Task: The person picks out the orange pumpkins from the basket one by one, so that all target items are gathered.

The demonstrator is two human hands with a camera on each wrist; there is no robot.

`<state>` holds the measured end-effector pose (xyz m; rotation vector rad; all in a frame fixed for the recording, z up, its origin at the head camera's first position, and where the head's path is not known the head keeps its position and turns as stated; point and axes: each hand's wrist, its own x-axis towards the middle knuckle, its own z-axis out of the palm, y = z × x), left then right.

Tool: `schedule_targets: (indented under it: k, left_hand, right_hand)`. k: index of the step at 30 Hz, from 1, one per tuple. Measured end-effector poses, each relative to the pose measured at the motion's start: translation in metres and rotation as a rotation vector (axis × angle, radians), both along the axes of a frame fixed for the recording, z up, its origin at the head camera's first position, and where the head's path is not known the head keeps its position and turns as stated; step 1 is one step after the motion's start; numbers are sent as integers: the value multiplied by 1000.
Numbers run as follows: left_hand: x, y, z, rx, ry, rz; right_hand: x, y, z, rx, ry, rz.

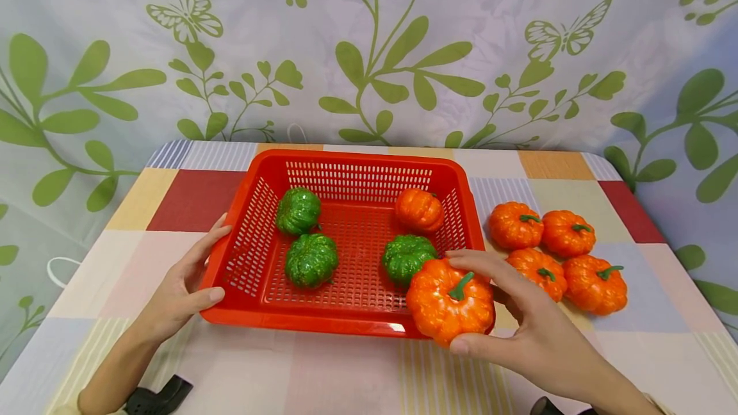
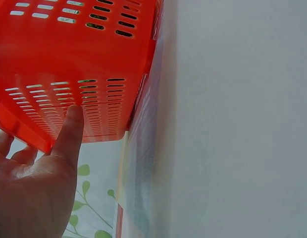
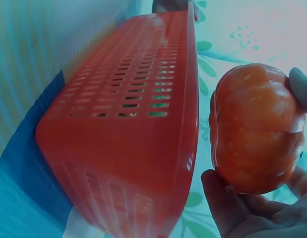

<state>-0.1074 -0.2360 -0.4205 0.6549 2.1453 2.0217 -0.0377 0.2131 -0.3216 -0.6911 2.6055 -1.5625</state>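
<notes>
At the basket's front-right corner, my right hand (image 1: 536, 325) pinches an orange toy pumpkin (image 1: 450, 300) with a green stem between thumb and fingers. The right wrist view shows this orange pumpkin (image 3: 260, 129) raised beside the rim, apart from the basket wall. My left hand (image 1: 179, 287) holds the red plastic basket (image 1: 300, 322) by its left rim, thumb over the near corner. One finger reaches along the outer wall in the left wrist view. Inside are green pumpkins (image 1: 298, 211), (image 1: 311, 260), (image 1: 408, 258) and one orange pumpkin (image 1: 419, 210). The held pumpkin partly hides the nearest-right green one.
Several orange pumpkins (image 1: 567, 234) sit grouped on the table right of the basket. A patchwork-patterned cloth (image 1: 346, 376) covers the table. Behind it hangs a curtain (image 1: 323, 31) printed with leaves and butterflies.
</notes>
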Motion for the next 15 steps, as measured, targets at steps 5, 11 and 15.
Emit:
schedule_targets:
  k: [5, 11, 15]
  left_hand:
    - [0, -1, -1, -16, -7, -11]
    - [-1, -1, 0, -23, -24, -10]
    - [0, 1, 0, -3, -15, -4]
  right_hand:
    - [5, 16, 7, 32, -19, -68]
    - [8, 41, 18, 67, 19, -99]
    - [12, 60, 13, 93, 24, -91]
